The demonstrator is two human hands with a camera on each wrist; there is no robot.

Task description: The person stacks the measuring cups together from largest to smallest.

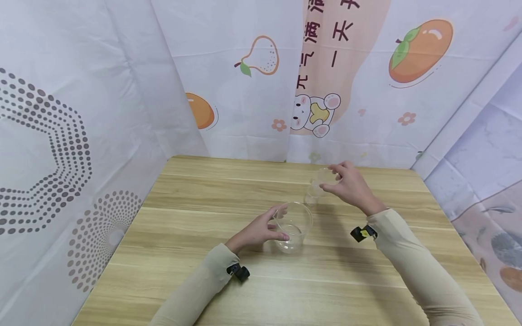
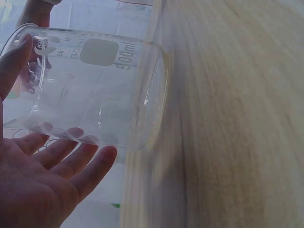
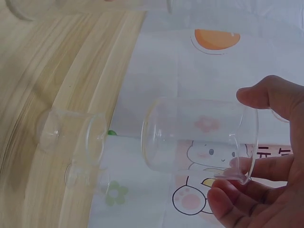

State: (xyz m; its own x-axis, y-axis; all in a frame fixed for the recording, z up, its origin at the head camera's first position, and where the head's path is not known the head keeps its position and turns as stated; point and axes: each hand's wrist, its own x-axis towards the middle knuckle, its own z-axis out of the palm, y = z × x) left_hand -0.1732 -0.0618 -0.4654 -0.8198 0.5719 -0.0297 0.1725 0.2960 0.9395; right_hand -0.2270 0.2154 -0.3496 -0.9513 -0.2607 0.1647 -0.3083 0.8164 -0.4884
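Observation:
A large clear glass beaker (image 1: pixel 294 226), printed 500ml in the left wrist view, stands upright on the wooden table. My left hand (image 1: pixel 261 228) holds it from the left, thumb near the rim and fingers along the opposite side. Farther back and to the right, my right hand (image 1: pixel 351 184) grips a smaller clear beaker (image 3: pixel 194 135) near its rim, thumb on one side and fingers on the other. That beaker is raised off the table. Two other small glass vessels (image 3: pixel 76 133) stand close together below it in the right wrist view.
The wooden table (image 1: pixel 195 235) ends at a printed white cloth (image 1: pixel 236 104) behind it. More cloth hangs at the left and right sides. A strap with a small black camera (image 1: pixel 240 272) sits on each wrist.

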